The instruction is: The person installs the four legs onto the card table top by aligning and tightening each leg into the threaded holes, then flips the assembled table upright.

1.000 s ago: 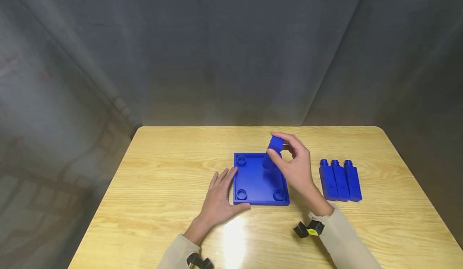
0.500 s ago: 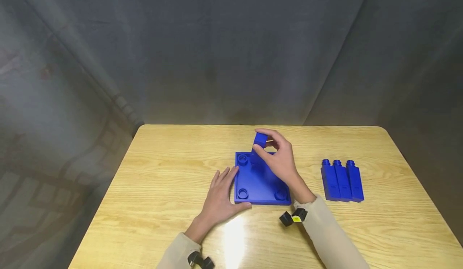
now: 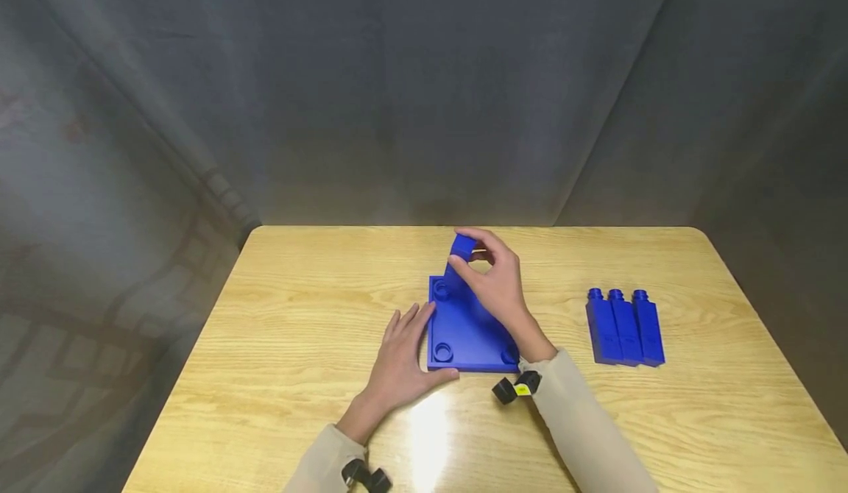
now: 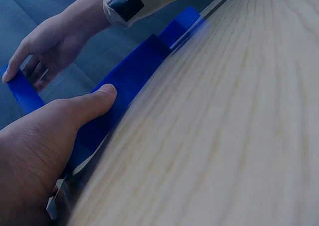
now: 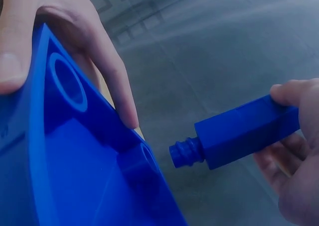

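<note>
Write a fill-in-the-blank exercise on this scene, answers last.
1. The ____ hand holds a blue post.
2. The left hand touches a tray colored ____.
3. Lying side by side on the table are ____ other posts.
4. In the right wrist view, the held post's threaded end is apart from, not ____, the tray.

Missing words: right; blue; three; touching.

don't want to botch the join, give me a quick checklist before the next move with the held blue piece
1. Base steadied: ok, left hand touches its left and near edges.
2. Blue piece gripped: ok, right hand holds its plain end.
3. Threaded end facing the base: ok.
4. Far-left socket free: ok, no piece in it.
5. Threaded end in that socket: not ok, apart from it.
6. Threads inside the socket: cannot tell.
</note>
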Motion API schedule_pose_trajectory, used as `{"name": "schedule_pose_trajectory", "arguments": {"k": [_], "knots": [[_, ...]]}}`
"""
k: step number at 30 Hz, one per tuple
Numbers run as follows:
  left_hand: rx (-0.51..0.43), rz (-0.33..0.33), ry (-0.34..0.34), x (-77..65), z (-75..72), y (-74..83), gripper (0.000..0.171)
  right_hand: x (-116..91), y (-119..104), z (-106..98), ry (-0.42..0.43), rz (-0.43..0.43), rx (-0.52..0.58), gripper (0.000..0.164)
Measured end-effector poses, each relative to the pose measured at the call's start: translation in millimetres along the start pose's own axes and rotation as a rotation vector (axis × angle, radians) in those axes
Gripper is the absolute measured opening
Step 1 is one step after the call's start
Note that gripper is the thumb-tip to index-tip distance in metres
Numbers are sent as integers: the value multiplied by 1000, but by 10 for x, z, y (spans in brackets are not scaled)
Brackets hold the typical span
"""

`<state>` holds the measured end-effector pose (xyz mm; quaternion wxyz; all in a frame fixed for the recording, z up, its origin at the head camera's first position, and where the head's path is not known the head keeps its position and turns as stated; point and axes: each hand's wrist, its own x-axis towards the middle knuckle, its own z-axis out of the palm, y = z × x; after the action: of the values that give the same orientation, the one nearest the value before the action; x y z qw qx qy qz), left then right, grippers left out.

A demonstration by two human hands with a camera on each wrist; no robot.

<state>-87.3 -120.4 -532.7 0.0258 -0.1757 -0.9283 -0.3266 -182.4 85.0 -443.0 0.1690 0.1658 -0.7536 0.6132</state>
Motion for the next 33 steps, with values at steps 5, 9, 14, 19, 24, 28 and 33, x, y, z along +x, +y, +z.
{"name": "schedule_pose_trajectory", "arguments": {"k": [5,9,14,19,24,28,33], "knots": [[-6,-13,-10,1,-21,26,121,0,0,66,-30,5,-8,43],[-10,-16,-15,4,-15,38,121,-22,23,91,-49,-18,-43,44],[-8,-12,-17,3,-8,37,120,-46,67,107,-73,-44,-84,45],[-5,-10,-23,-12,-11,37,120,-69,106,125,-91,-35,-90,45],[-4,-7,-20,-15,-9,28,120,-69,133,127,-120,-34,-111,48],[-6,6,-11,-4,-4,21,120,-55,135,113,-137,-45,-127,48],[-5,8,-8,-9,11,25,120,-50,139,91,-168,-41,-135,45]]}}
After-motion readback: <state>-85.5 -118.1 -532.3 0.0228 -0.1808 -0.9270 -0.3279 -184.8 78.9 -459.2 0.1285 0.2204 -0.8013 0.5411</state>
